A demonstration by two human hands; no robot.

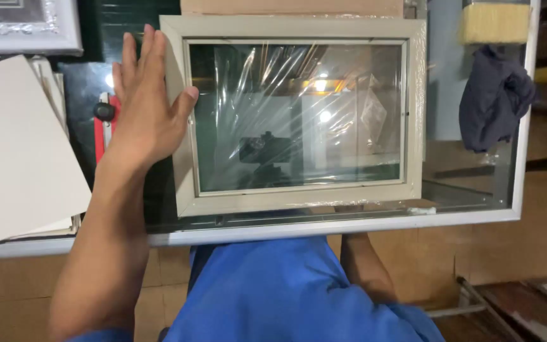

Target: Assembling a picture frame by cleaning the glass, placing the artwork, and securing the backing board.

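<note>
Right forearm (365,266) runs under the surface edge (349,225), near the body; right hand is hidden below the frame's bottom rail, so can't tell whether its fingers are spread or clamped. Judging by the arm, it props the frame from underneath.

Left hand (147,107) lies flat on the left rail of the picture frame (299,30), fingers (144,54) straight and close together pointing away, thumb hooked over the rail's inner edge. Pressing, not pinching.

Picture frame: pale beige, glazed, loosely covered in clear plastic wrap (299,114), lying face-up on the glass-topped surface, bottom rail at the near edge. Glass reflects lights and a dark camera shape.

Step in hand looks like steadying or squaring the wrapped frame. Any lift or turn calls for grip on two opposite rails; film is slick, glass is heavy, and the near edge is close.

Left: stack of white boards (14,145), red tool with black knob (104,117). Far right: dark cloth (495,98), yellowish sponge block (495,24).
</note>
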